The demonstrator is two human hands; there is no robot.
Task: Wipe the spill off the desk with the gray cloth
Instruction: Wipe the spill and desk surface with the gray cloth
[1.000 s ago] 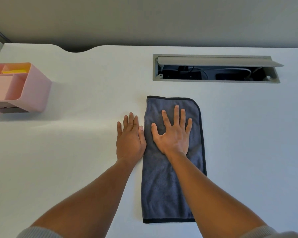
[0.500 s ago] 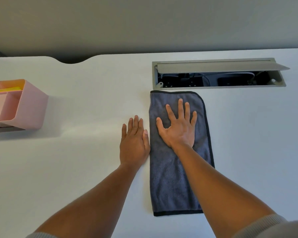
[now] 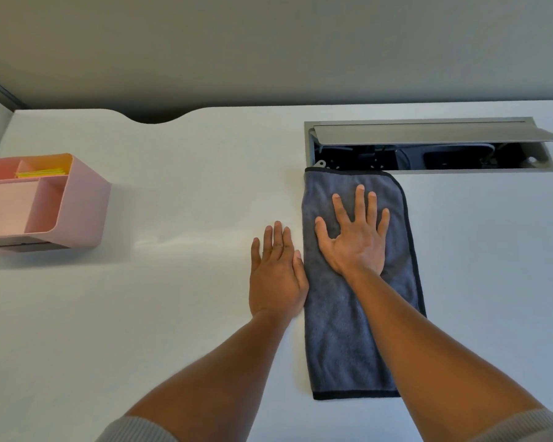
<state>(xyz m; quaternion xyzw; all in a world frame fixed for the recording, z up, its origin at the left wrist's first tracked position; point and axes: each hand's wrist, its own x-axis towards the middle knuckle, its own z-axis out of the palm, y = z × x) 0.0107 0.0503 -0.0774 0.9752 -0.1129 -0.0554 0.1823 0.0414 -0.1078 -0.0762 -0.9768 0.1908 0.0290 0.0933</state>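
Two hands flat, fingers straight | right hand [image 3: 355, 237] on gray cloth [image 3: 342, 330] | left hand [image 3: 276, 272] on white desk [image 3: 173, 314] | gray wall behind

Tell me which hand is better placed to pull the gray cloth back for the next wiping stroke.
Right. The right hand lies flat with spread fingers on the gray cloth, whose far edge meets the cable tray. The left hand rests on the bare desk beside it.
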